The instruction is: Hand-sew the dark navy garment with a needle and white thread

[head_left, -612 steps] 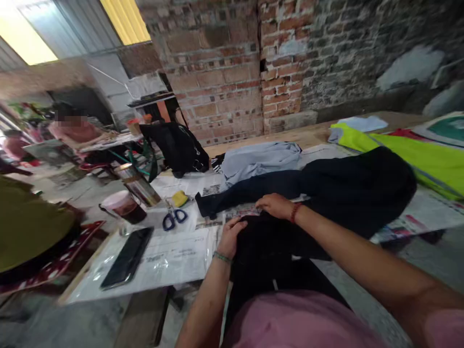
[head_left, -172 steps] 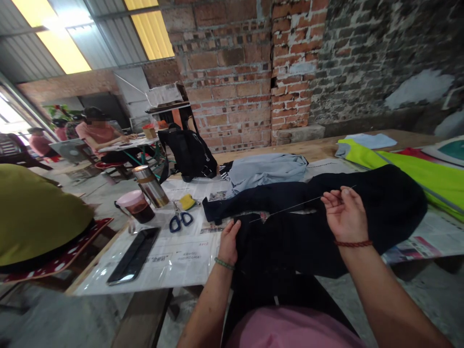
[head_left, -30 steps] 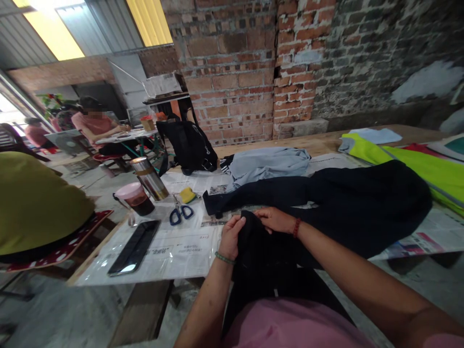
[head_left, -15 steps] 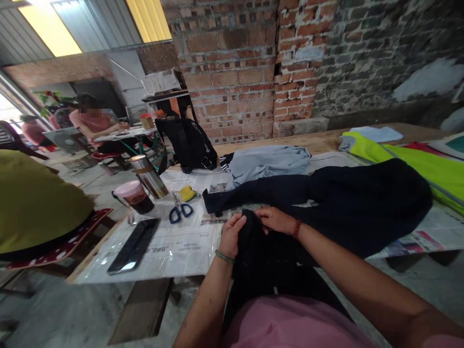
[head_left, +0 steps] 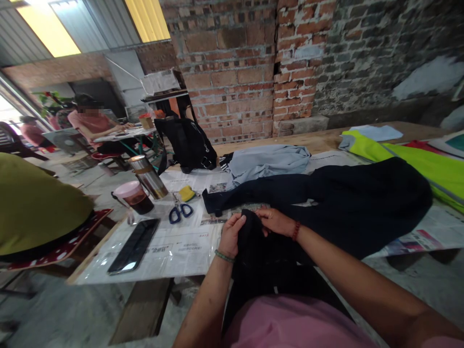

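Dark cloth, part of a navy garment (head_left: pixel 358 203) spread over the table, is gathered between my hands at the near edge. My left hand (head_left: pixel 232 234) pinches the raised dark fold (head_left: pixel 248 234), thumb on top. From the other side my right hand (head_left: pixel 274 221) grips the same cloth with bent fingers; whether it also holds something small cannot be made out. A sleeve-like strip of the garment reaches left across the table, just beyond my hands. Blue-handled scissors (head_left: pixel 181 212) lie to the left, beside a yellow object (head_left: pixel 187 194).
A phone (head_left: pixel 134 246), a lidded cup of dark drink (head_left: pixel 135 197) and a steel flask (head_left: pixel 149 177) stand on the newspaper-covered table (head_left: pixel 174 263). Behind are a black bag (head_left: pixel 186 145), grey clothing (head_left: pixel 270 162) and a bright yellow vest (head_left: pixel 409 157). Other people sit at left.
Both hands stay in nearly the same place on the dark cloth. Only very slight shifts of the right hand and the view show.
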`<state>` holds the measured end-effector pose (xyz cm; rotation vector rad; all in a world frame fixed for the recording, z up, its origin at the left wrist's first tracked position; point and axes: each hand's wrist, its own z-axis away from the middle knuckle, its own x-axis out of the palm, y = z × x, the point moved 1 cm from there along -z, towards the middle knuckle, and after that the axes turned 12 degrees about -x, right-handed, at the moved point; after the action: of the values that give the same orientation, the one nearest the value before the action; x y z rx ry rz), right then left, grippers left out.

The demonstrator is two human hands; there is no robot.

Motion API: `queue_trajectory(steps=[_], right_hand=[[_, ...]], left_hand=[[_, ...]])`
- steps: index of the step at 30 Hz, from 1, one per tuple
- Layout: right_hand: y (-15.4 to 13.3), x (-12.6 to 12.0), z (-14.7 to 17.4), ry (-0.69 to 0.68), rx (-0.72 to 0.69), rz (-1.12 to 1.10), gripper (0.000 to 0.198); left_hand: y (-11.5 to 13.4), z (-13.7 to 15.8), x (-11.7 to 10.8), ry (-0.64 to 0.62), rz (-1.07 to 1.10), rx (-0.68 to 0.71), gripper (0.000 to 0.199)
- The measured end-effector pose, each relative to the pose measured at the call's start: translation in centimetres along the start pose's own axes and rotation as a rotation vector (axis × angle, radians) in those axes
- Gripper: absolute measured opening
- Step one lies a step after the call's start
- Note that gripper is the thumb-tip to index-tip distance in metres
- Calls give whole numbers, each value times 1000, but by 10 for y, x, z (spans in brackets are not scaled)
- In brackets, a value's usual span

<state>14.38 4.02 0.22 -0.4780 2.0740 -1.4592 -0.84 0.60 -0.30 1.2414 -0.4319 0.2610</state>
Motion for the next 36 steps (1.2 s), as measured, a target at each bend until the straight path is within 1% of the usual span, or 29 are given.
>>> queue_trajectory(steps=[3,8,13,17,20,22,24,25,27,29,30,31,32,34,36], right_hand=[[-1,2,0,12,10,-36,19],[-4,8,1,69,33,-106,7],[-8,11,1,110,44,-125,6],[-10,13,0,98,6,-67,2],[-7,15,-2,120,-33,-9,2],[-3,16,-3,143,-80,67,7],[2,13,-2,184,-162,216,21],[3,12,-2,233,-212,307,28],[4,8,2,406,-297,480,36],[2,6,9,620,-350,592,32],[-1,7,13,700,-374,628,29],[-4,9,16,742,-406,660,25],[-7,12,18,744,-445,692,23],[-14,21,21,664,-510,761,20],[-17,28,19,583,-520,814,21]], left_hand=[[0,0,1,6,-2,-2,17],[0,-1,1,12,-8,4,19],[-1,-2,0,27,-31,14,20],[-1,-3,1,67,-96,-3,21],[-2,-4,2,110,-116,-30,20],[-2,-5,2,142,-122,-36,19],[-3,-6,2,169,-121,-34,19],[-3,-6,2,180,-115,-32,19],[-2,-6,2,196,-91,-26,18],[-1,-6,1,207,-64,-18,19],[-1,-6,1,209,-55,-13,19],[0,-5,1,208,-50,-6,19],[1,-5,1,206,-48,3,19],[2,-4,1,195,-50,18,18],[3,-3,1,179,-62,41,17]])
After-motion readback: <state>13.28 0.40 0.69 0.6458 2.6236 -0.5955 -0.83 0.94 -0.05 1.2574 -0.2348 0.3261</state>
